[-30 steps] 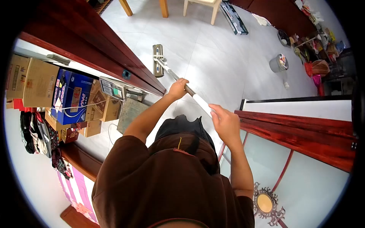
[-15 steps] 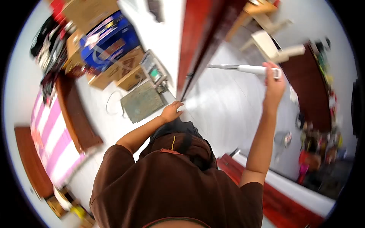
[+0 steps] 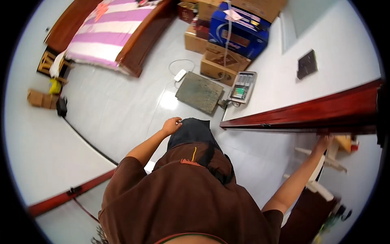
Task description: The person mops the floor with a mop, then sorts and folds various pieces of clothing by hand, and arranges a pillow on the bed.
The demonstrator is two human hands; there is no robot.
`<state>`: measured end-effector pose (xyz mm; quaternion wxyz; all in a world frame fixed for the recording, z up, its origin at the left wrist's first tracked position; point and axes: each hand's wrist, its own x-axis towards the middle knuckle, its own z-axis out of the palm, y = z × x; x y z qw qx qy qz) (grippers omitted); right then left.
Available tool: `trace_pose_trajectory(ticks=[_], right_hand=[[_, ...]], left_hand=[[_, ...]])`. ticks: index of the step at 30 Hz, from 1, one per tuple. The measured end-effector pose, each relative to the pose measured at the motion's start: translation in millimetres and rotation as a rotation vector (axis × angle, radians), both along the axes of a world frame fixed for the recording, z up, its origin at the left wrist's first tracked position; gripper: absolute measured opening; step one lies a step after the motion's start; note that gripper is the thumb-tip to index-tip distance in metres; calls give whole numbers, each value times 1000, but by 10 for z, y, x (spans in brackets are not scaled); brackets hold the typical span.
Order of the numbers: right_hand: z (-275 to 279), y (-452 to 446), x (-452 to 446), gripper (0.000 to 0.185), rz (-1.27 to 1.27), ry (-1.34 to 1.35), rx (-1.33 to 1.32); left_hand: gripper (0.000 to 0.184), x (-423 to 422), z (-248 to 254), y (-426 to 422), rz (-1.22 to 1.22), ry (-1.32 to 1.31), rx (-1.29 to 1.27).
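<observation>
Left hand (image 3: pixel 172 126) hangs right beside the dark shorts (image 3: pixel 189 132), fingers loosely bent, nothing visible in it. Right hand (image 3: pixel 324 141) is way out at the door frame (image 3: pixel 296 112), partly hidden along its lower edge, so can't tell whether it's gripping anything. The frame's shiny dark red wood with blackish streaks; its narrow end stops near the floor scale (image 3: pixel 199 91). Decent moving room on the floor (image 3: pixel 134 105) from the shorts out to the bed's (image 3: pixel 109 38) edge, though the scale's closest corner juts into it, with cardboard boxes (image 3: pixel 221 65) behind.
</observation>
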<state>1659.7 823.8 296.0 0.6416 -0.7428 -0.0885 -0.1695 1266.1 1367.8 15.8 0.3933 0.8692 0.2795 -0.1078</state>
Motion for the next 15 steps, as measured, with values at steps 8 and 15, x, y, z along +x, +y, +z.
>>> trace_pose_trajectory(ticks=[8, 15], right_hand=[[-148, 529, 142, 29, 95, 45, 78], [-193, 833, -133, 29, 107, 41, 131]], left_hand=[[35, -1109, -152, -385, 243, 41, -19], [35, -1705, -205, -558, 335, 150, -11]])
